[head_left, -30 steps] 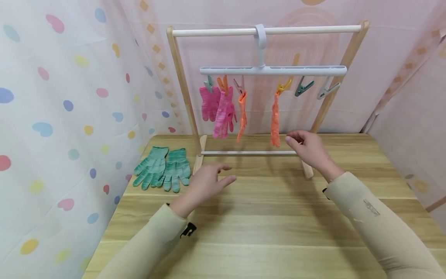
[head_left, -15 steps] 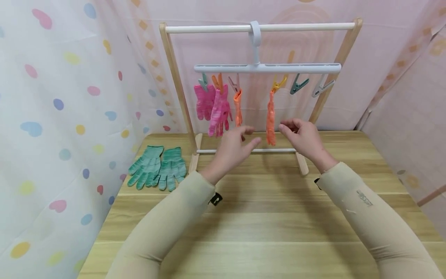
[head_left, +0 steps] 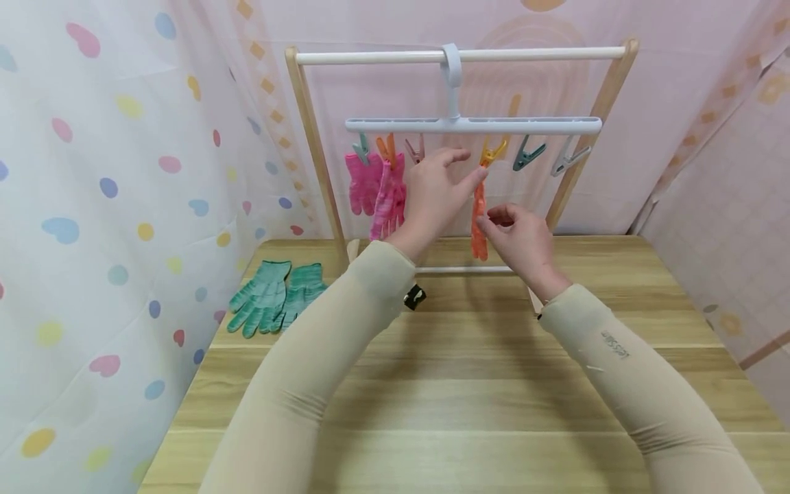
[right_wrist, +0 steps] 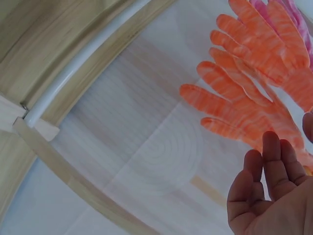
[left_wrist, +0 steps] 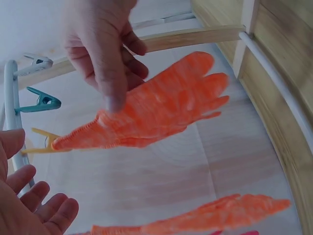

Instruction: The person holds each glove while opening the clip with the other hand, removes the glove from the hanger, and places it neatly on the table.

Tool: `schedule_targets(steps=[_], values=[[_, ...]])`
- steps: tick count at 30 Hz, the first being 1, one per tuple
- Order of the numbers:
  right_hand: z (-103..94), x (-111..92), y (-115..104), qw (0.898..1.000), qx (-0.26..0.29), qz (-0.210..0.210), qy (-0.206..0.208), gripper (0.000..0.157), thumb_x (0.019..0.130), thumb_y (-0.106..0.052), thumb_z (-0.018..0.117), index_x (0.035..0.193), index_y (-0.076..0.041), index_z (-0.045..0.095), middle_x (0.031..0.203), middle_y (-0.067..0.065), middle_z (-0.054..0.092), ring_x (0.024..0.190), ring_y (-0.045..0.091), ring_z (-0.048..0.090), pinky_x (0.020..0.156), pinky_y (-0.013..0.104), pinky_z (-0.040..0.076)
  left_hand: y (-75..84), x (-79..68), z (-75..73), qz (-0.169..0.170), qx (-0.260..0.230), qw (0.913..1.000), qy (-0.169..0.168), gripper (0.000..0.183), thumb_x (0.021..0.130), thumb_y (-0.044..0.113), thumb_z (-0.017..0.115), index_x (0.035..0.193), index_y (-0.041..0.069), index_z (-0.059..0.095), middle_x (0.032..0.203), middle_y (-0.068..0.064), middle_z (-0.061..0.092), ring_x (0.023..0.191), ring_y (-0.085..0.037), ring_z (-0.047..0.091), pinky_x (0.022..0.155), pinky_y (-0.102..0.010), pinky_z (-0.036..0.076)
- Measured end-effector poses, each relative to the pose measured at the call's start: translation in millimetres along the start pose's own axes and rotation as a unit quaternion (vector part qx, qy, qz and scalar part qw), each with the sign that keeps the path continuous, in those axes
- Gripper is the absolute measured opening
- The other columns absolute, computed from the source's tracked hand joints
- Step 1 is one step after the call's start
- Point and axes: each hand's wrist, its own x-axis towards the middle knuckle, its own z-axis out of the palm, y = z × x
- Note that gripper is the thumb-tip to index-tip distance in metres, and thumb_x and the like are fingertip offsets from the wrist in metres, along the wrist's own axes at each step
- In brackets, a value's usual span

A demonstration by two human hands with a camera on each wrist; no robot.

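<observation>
An orange glove (head_left: 479,237) hangs from a yellow clip (head_left: 492,152) on the pale hanger (head_left: 395,125). My right hand (head_left: 521,240) is at the glove's right side, its thumb tip touching the cuff area; no firm pinch is visible. My left hand (head_left: 435,195) is raised just left of the yellow clip, fingers loosely spread, thumb close to the clip and cuff. In the left wrist view a second orange glove (left_wrist: 215,215) hangs below; the left hand hides it in the head view. Two pink gloves (head_left: 364,182) hang farther left.
A wooden rack with a white top bar (head_left: 543,53) carries the hanger. A teal clip (head_left: 529,154) and a white clip (head_left: 569,159) hang at the right with nothing in them. Green gloves (head_left: 262,298) lie on the wooden table (head_left: 457,412), one partly behind the left sleeve.
My left hand has risen from above the table, moving right and up to beside the yellow clip. My right hand has moved left and slightly down until it reaches the orange glove.
</observation>
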Motion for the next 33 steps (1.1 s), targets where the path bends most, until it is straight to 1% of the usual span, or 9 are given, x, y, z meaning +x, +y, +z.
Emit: schedule_targets(steps=[4,8,15,20,23,25,28,31,33], values=[[2.7,-0.4,-2.4,1.000,-0.001,-0.003,0.008,0.039,0.104,-0.042,0.069,0.119,-0.007,0.077,0.116,0.016,0.080,0.111,0.036,0.073,0.093,0.055,0.056,6.7,7.5,7.0,-0.003,0.000,1.0000,0.002,0.049,0.099,0.042,0.077,0.139,0.015,0.072,0.151,0.000,0.067,0.144,-0.017,0.058,0.119,-0.032,0.047],[4.3,-2.4,-3.8,1.000,0.000,-0.011,0.016,0.036,0.106,-0.038,0.067,0.117,-0.007,0.079,0.114,0.016,0.080,0.107,0.034,0.074,0.087,0.053,0.056,12.0,9.8,11.7,-0.016,-0.005,0.9999,0.003,0.053,0.099,0.045,0.077,0.142,0.015,0.070,0.150,0.001,0.067,0.143,-0.016,0.059,0.117,-0.032,0.049],[6.1,-11.8,-8.6,0.999,0.006,-0.035,0.027,0.029,0.105,-0.033,0.068,0.108,-0.008,0.082,0.105,0.012,0.082,0.093,0.031,0.077,0.076,0.048,0.058,18.4,9.0,16.6,-0.038,0.004,0.9991,0.019,0.056,0.096,0.048,0.080,0.139,0.013,0.071,0.142,0.000,0.071,0.131,-0.016,0.068,0.101,-0.030,0.060],[7.6,-17.1,-13.3,0.998,-0.007,-0.052,0.036,0.029,0.105,-0.034,0.068,0.106,-0.009,0.082,0.105,0.010,0.083,0.103,0.033,0.073,0.079,0.052,0.055,24.2,11.0,19.7,-0.026,0.041,0.9981,0.039,0.055,0.095,0.049,0.081,0.137,0.014,0.073,0.137,0.000,0.075,0.122,-0.018,0.073,0.093,-0.029,0.063],[8.2,-18.8,-14.8,0.997,-0.014,-0.060,0.043,0.028,0.103,-0.033,0.070,0.105,-0.008,0.082,0.104,0.011,0.083,0.106,0.035,0.071,0.080,0.054,0.054,27.6,11.8,22.0,-0.017,0.071,0.9961,0.050,0.054,0.095,0.052,0.079,0.135,0.016,0.075,0.133,0.001,0.077,0.110,-0.017,0.077,0.083,-0.026,0.063],[8.2,-19.5,-14.6,0.996,-0.018,-0.066,0.049,0.027,0.102,-0.031,0.072,0.104,-0.007,0.082,0.103,0.011,0.083,0.105,0.035,0.072,0.078,0.054,0.054,28.9,11.4,24.0,-0.010,0.080,0.9951,0.057,0.051,0.097,0.052,0.077,0.132,0.015,0.076,0.124,0.000,0.081,0.095,-0.016,0.076,0.072,-0.023,0.060],[7.9,-20.1,-14.0,0.995,-0.021,-0.075,0.056,0.025,0.101,-0.029,0.073,0.102,-0.006,0.082,0.101,0.011,0.083,0.104,0.036,0.072,0.077,0.054,0.054,29.6,10.3,26.7,0.004,0.081,0.9943,0.069,0.044,0.100,0.050,0.074,0.125,0.014,0.079,0.100,-0.002,0.081,0.077,-0.014,0.066,0.059,-0.019,0.049],[7.1,-20.8,-13.3,0.995,-0.021,-0.080,0.057,0.025,0.101,-0.028,0.074,0.101,-0.005,0.082,0.101,0.012,0.083,0.103,0.037,0.073,0.076,0.054,0.054,29.7,9.9,28.1,0.016,0.071,0.9942,0.079,0.034,0.101,0.046,0.072,0.106,0.014,0.082,0.075,0.000,0.068,0.070,-0.013,0.054,0.054,-0.020,0.038],[6.5,-21.3,-12.1,0.995,-0.019,-0.079,0.052,0.025,0.101,-0.028,0.073,0.100,-0.004,0.082,0.100,0.012,0.083,0.102,0.037,0.072,0.076,0.053,0.054,29.4,10.3,28.6,0.025,0.066,0.9939,0.085,0.033,0.101,0.045,0.072,0.091,0.015,0.081,0.066,0.002,0.058,0.071,-0.013,0.051,0.054,-0.020,0.034]])
